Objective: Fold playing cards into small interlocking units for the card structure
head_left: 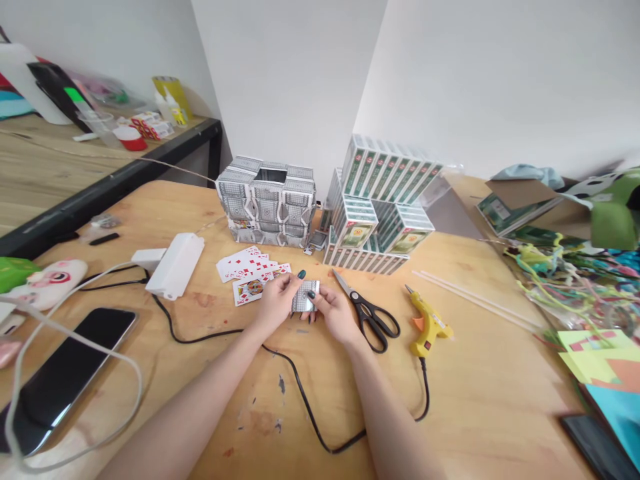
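A patterned card [303, 297] is held just above the tabletop, directly between the two hands, so neither hand can be called nearer. Its left side is pinched by the left hand [279, 295] and its right side by the right hand [334, 310]; the fingers of both are closed on it, with the thumbs laid over the upper face and fingertips glimpsed below. Its long axis seems to be pointed away from the body, though this cannot be told surely, as the edges are partly covered. A grey-and-black printed back is turned upward, with a pale rim seen at the right; whether one layer or several is held cannot be told.

Just beyond the left hand, loose cards [245, 262] are spread face up, with a king of diamonds [247, 292] nearest. Beside the right hand, black-handled scissors [368, 308] are laid with the blades directed away, and a yellow glue gun [429, 327] is placed farther right. Behind, a block of folded cards [267, 207] is stood near stacked card boxes [373, 220].
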`<state>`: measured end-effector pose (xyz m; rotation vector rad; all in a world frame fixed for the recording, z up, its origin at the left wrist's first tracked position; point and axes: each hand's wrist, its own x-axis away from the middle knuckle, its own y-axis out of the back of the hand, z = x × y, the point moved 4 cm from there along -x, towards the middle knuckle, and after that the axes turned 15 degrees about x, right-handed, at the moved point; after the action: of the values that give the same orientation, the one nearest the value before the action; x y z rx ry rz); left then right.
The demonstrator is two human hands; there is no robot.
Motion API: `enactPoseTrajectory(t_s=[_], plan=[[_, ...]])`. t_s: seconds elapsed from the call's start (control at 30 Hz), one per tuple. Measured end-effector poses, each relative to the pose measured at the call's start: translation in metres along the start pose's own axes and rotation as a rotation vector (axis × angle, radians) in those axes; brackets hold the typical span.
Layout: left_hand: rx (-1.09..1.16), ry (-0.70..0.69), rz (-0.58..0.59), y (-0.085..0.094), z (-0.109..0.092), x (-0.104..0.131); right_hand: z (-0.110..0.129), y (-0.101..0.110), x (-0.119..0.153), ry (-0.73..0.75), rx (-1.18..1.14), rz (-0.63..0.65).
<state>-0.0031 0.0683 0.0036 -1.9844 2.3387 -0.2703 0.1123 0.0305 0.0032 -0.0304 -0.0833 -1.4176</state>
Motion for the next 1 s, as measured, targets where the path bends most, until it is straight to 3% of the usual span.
enactPoseTrajectory(t_s=[0.1,0.3,0.43,0.53,0.7,0.8,0.9,1.0], plan=[[-0.008,-0.028,0.044,0.000,0.003,-0.001,-0.001,0.006,-0.003,0.008,-0.017,-0.103],[-0.181,-0.137,0.065,0.001,0.004,0.002,-0.003,0.010,-0.005,0.014,0.056,-0.119],[-0.246,-0.155,0.047,0.001,0.001,0.003,-0.007,0.014,-0.003,-0.002,0.152,-0.299],[-0.102,-0.103,-0.001,0.002,0.001,0.001,-0.011,0.017,-0.002,-0.006,0.211,-0.425],[0.209,-0.048,-0.018,0.007,0.003,-0.007,-0.014,0.017,0.000,-0.062,0.356,-0.478],[0.243,-0.032,-0.045,0.010,0.004,-0.009,-0.012,0.017,0.003,-0.080,0.430,-0.537],[0.130,-0.045,-0.053,0.010,0.003,-0.007,-0.008,0.015,0.004,-0.031,0.455,-0.518],[-0.020,-0.073,-0.016,0.007,0.000,-0.005,-0.008,0.010,0.003,0.044,0.457,-0.394]])
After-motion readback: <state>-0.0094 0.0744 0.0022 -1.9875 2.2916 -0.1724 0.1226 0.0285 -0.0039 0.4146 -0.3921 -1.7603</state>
